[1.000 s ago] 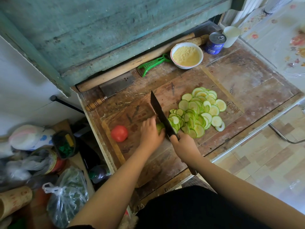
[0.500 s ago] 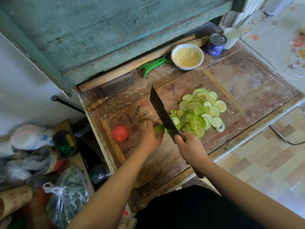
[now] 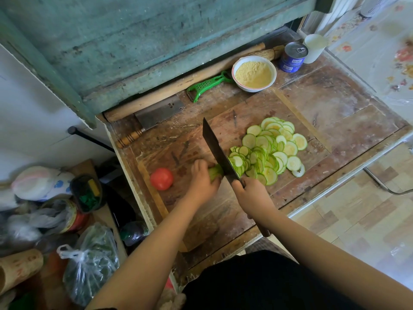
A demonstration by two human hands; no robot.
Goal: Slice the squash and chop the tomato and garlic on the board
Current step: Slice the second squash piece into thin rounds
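Head view: left hand (image 3: 202, 183) grips the squash stub (image 3: 215, 172); right hand (image 3: 250, 193) grips the knife (image 3: 218, 151).
Slices (image 3: 268, 151) crowd the board (image 3: 234, 121) right of the blade; tomato (image 3: 161, 178) sits left; cleaver (image 3: 156, 116), peeler (image 3: 206, 86) and bowl (image 3: 254, 73) lie behind.

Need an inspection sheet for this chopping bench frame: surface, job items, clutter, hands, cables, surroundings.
Surface: worn wooden board on a scarred bench.
Job's things: squash stub; slice pile; whole tomato; garlic nothing seen.
Clutter: second cleaver, green peeler, bowl of yellow powder, blue tin, white cup.
Hands: left hand holds the stub; right hand grips the dark cleaver.
Cables: nothing seen.
Surroundings: bags, jars at left; tiled floor at right.
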